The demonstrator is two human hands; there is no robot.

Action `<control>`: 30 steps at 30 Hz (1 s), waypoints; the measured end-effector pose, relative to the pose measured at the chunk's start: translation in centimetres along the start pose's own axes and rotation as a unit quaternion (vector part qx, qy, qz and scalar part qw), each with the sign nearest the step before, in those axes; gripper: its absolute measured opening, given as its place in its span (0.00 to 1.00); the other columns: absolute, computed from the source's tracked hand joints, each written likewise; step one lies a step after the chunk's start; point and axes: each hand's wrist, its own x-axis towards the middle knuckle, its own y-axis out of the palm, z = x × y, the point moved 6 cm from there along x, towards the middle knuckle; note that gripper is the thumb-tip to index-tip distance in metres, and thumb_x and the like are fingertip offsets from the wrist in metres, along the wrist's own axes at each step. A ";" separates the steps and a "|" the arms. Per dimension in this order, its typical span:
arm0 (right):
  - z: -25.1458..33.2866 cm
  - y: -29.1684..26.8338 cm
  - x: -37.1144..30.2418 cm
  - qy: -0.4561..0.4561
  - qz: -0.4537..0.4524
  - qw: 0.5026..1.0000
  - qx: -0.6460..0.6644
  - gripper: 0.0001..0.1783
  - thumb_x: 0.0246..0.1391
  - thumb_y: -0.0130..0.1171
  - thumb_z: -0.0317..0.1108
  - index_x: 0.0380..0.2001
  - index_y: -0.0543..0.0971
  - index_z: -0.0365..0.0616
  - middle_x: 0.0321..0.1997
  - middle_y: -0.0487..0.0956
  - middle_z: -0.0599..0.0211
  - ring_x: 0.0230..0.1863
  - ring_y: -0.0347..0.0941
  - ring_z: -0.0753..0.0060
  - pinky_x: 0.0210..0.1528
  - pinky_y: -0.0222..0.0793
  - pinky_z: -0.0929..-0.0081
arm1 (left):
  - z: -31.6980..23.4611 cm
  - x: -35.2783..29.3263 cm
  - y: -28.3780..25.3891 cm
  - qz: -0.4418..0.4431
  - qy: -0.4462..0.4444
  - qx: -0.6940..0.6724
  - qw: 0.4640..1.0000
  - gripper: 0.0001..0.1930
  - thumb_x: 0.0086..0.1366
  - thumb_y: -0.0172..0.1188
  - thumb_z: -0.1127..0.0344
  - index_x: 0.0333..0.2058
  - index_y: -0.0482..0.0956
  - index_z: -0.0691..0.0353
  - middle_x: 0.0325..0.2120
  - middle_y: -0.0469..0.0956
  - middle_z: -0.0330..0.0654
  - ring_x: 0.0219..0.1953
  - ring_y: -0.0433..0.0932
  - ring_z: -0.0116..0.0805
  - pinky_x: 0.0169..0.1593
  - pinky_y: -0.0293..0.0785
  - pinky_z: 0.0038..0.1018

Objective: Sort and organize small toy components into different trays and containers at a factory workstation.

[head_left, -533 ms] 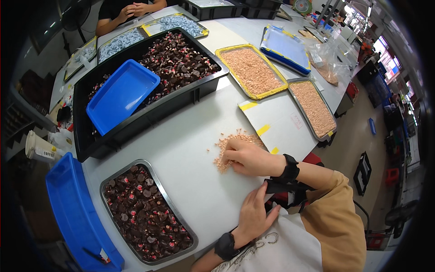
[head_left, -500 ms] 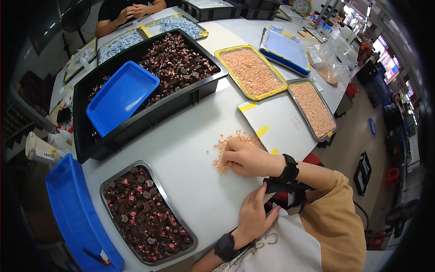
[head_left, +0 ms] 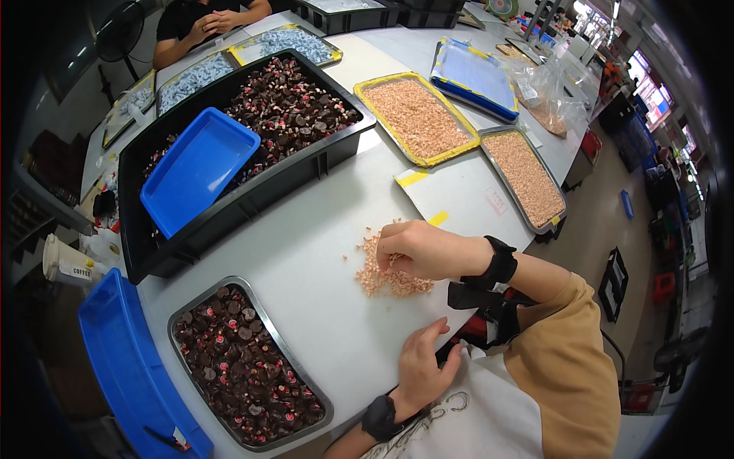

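A loose pile of small peach-coloured pieces (head_left: 390,283) lies on the white table. Over its far right side is my right hand (head_left: 428,251), fingers curled inward and thumb bent toward them; what the fingertips hold, if anything, is too small to make out. My left hand (head_left: 422,363) rests at the table's near edge, fingers and thumb apart, holding nothing. A black strap is on each wrist. To the left of the hands stands a metal tray (head_left: 248,367) of dark brown round parts, some with red and pale centres.
A large black bin (head_left: 306,172) of similar dark parts holds a blue tray (head_left: 200,172). Two trays of peach pieces (head_left: 417,118) (head_left: 527,180) stand far right, beside a flat white board (head_left: 459,191). A long blue tray (head_left: 130,359) is at left. Someone's clasped hands (head_left: 214,24) are across the table.
My right hand has lifted a little and its fingers have drawn away from the middle of the pile. My left hand's fingers have moved apart from the right wrist strap. The view has shifted slightly.
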 end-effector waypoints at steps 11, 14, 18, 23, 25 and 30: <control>-0.1 1.6 -0.2 -0.005 0.061 0.998 -0.005 0.05 0.44 0.61 0.20 0.28 0.80 0.38 0.31 0.80 0.59 0.36 0.78 0.57 0.40 0.73 0.67 | -0.5 0.2 0.3 0.021 0.032 0.030 0.999 0.19 0.53 0.65 0.73 0.45 0.75 0.64 0.33 0.79 0.46 0.35 0.77 0.49 0.44 0.72 0.40; 0.1 0.4 0.0 0.013 0.073 0.997 -0.002 0.05 0.46 0.62 0.21 0.29 0.80 0.37 0.32 0.79 0.60 0.36 0.77 0.59 0.40 0.73 0.68 | -0.9 0.5 0.2 0.018 0.048 0.035 0.998 0.18 0.53 0.65 0.72 0.44 0.75 0.63 0.31 0.79 0.45 0.33 0.76 0.49 0.43 0.71 0.40; -0.5 -4.7 1.2 0.035 0.031 0.999 -0.005 0.06 0.46 0.64 0.24 0.30 0.82 0.38 0.31 0.81 0.61 0.34 0.78 0.66 0.38 0.73 0.73 | -0.8 0.5 0.1 0.025 0.041 0.040 0.998 0.17 0.53 0.65 0.72 0.43 0.76 0.63 0.30 0.79 0.45 0.33 0.76 0.49 0.44 0.72 0.40; -7.5 -13.6 3.0 0.116 -0.069 0.989 -0.057 0.04 0.50 0.57 0.24 0.28 0.81 0.35 0.24 0.80 0.67 0.24 0.77 0.79 0.28 0.73 0.80 | -0.7 0.1 0.5 0.059 0.038 0.056 0.996 0.17 0.57 0.63 0.69 0.46 0.76 0.64 0.36 0.79 0.45 0.38 0.77 0.46 0.52 0.72 0.41; -10.6 -16.3 3.5 0.191 -0.094 0.974 -0.073 0.06 0.47 0.61 0.24 0.30 0.82 0.34 0.25 0.79 0.66 0.23 0.77 0.79 0.27 0.76 0.81 | -0.9 0.3 0.3 0.041 0.055 0.060 0.996 0.16 0.55 0.64 0.71 0.44 0.76 0.63 0.33 0.78 0.45 0.35 0.76 0.48 0.47 0.72 0.41; -19.8 -19.3 3.4 0.270 -0.151 0.939 -0.149 0.16 0.48 0.65 0.36 0.39 0.84 0.39 0.37 0.82 0.56 0.38 0.81 0.66 0.37 0.78 0.73 | -0.9 0.3 0.5 0.047 0.068 0.058 0.995 0.16 0.53 0.64 0.72 0.42 0.76 0.63 0.31 0.78 0.45 0.33 0.75 0.49 0.44 0.72 0.40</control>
